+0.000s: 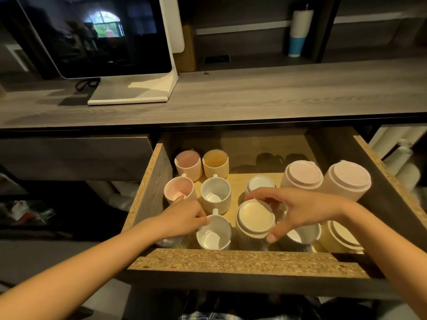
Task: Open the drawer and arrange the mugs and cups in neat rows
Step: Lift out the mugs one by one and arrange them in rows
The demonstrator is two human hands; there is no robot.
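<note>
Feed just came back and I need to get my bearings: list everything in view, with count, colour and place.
Drawer: 1, chipboard, pulled open under the counter.
Upright mugs: 5; pink and yellow at back left, pink and white in the next row, white at front.
Upside-down mugs: at least 5; two pink at back right, white in the middle, cream under the right hand, yellow at front right.
Part-hidden mug: 1, white, beneath the right hand.
Monitor: 1, white frame, on the counter, left.
Tumbler: 1, white and blue, back shelf.
Left hand: touching the front white mug's rim.
Right hand: fingers around the cream mug.
</note>
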